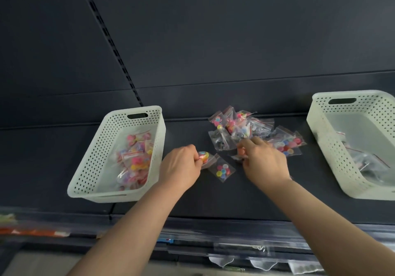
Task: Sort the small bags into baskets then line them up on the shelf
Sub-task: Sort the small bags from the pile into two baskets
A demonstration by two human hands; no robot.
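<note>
Two baskets on the shelf (213, 201): left basket (85, 164) centre-left, right basket (327, 145) far right, one bag pile (245, 126) between. Left hand (181, 166) pinches one bead bag (205, 158); right hand (265, 162) pinches a second bag (240, 155).

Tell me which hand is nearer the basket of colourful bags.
Left. The left hand sits just right of that basket, pinching a small bag; the right hand is farther right, at the loose pile.
</note>
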